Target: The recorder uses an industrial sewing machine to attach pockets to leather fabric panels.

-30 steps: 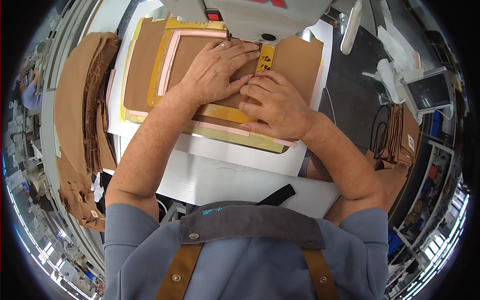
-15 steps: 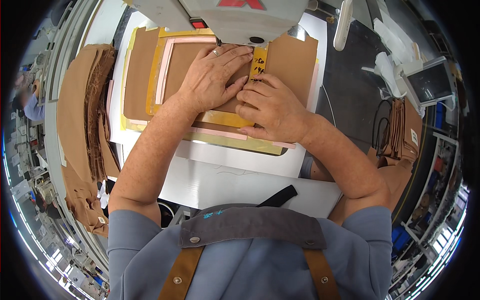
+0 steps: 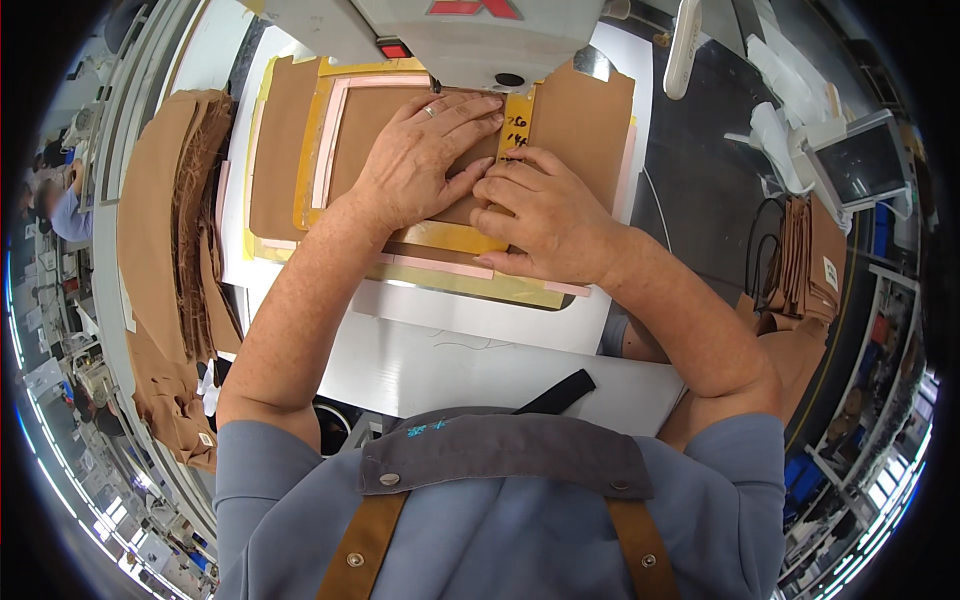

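Note:
My left hand (image 3: 425,155) lies palm down with fingers stretched out on a brown fabric panel (image 3: 375,125) inside a yellow frame (image 3: 440,236). Its fingertips reach close under the white machine head (image 3: 480,45). Bent fingers of my right hand (image 3: 548,215) rest at the frame's right bar, which has dark handwriting, and its thumb is spread toward the lower right corner. Pale pink strips (image 3: 328,150) line the frame's inner left and top edges. Under the frame, more brown fabric (image 3: 590,130) lies on a larger yellow-edged template (image 3: 470,283). The palms' undersides are hidden.
A stack of brown cut pieces (image 3: 165,220) stands at the left. Further brown pieces (image 3: 800,260) hang at the right, beneath a screen (image 3: 858,165). The white table edge (image 3: 500,370) runs before my body. Another person (image 3: 70,212) is at the far left.
Both hands keep nearly the same place and pose on the frame. The view has shifted very slightly.

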A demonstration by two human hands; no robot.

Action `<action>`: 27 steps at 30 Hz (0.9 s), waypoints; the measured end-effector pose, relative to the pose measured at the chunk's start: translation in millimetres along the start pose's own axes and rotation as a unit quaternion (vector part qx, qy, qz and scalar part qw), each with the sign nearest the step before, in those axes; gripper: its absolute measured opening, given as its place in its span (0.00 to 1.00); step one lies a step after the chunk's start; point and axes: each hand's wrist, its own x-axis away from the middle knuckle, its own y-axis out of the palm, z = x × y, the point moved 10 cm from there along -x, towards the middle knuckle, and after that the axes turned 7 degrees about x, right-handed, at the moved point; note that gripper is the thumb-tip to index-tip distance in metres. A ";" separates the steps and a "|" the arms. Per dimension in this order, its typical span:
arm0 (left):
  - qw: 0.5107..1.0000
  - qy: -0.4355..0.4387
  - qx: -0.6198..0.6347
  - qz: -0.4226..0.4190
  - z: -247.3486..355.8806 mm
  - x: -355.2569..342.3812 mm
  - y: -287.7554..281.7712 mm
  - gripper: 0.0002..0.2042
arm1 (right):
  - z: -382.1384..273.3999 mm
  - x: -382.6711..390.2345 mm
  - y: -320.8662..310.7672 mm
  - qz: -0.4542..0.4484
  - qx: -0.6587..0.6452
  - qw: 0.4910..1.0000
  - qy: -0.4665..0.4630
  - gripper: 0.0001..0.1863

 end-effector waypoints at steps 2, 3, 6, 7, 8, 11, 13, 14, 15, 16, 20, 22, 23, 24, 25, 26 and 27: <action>1.000 -0.001 -0.007 -0.003 0.0 -0.4 0.9 0.21 | 1.0 0.7 2.5 -0.008 -0.006 1.000 0.002 0.20; 1.000 -0.001 -0.005 -0.002 -0.4 -0.2 1.4 0.21 | 0.5 0.6 2.5 -0.007 -0.006 1.000 -0.001 0.20; 1.000 0.003 -0.004 -0.004 1.2 -1.7 1.5 0.20 | 0.6 0.4 1.4 -0.002 -0.005 1.000 -0.002 0.20; 1.000 0.005 -0.005 -0.004 2.5 -2.0 1.4 0.20 | 0.1 0.6 0.7 0.001 -0.003 1.000 -0.003 0.20; 1.000 0.008 -0.005 -0.004 2.0 -2.3 2.1 0.20 | 0.4 0.8 0.4 0.002 -0.001 1.000 -0.002 0.20; 1.000 0.007 -0.014 -0.014 -0.6 -1.5 6.5 0.20 | 0.4 1.3 0.7 -0.002 -0.006 1.000 0.001 0.20; 1.000 0.013 0.005 0.001 0.8 -2.1 3.5 0.19 | 0.0 -0.1 -2.4 0.002 0.016 1.000 -0.001 0.18; 1.000 0.014 0.006 0.001 0.8 -2.4 3.8 0.19 | 0.6 -0.3 -2.5 0.003 0.018 1.000 0.000 0.18; 1.000 0.002 0.004 -0.007 -1.8 -2.2 6.1 0.20 | 1.9 -0.4 -2.7 0.005 0.019 1.000 0.005 0.18; 1.000 -0.010 0.003 -0.015 -4.4 -2.4 8.0 0.21 | 3.3 -0.5 -2.9 0.007 0.021 1.000 0.009 0.17; 1.000 -0.012 0.002 -0.009 -1.6 -6.9 4.9 0.20 | 6.7 0.7 -4.0 0.019 0.027 0.999 0.014 0.17; 0.999 -0.014 -0.046 -0.020 3.1 -11.3 6.4 0.18 | 10.4 1.9 -2.6 0.009 0.024 0.999 0.019 0.17; 0.999 -0.013 -0.046 -0.020 3.7 -12.1 7.8 0.18 | 11.1 1.5 -2.6 0.009 0.024 0.999 0.020 0.17; 0.998 -0.018 -0.055 -0.013 2.6 -12.9 8.4 0.17 | 11.8 0.8 -3.6 0.015 0.029 0.999 0.019 0.17; 0.998 -0.022 -0.064 -0.006 1.1 -13.8 9.2 0.16 | 12.4 0.5 -4.8 0.020 0.035 0.999 0.019 0.17; 0.998 -0.022 -0.065 -0.005 -0.6 -14.3 10.5 0.16 | 13.2 -0.3 -5.6 0.021 0.035 0.999 0.017 0.17; 0.998 -0.015 -0.048 0.024 -1.1 -14.9 6.6 0.15 | 14.9 -0.7 -6.4 0.020 0.036 0.999 0.021 0.17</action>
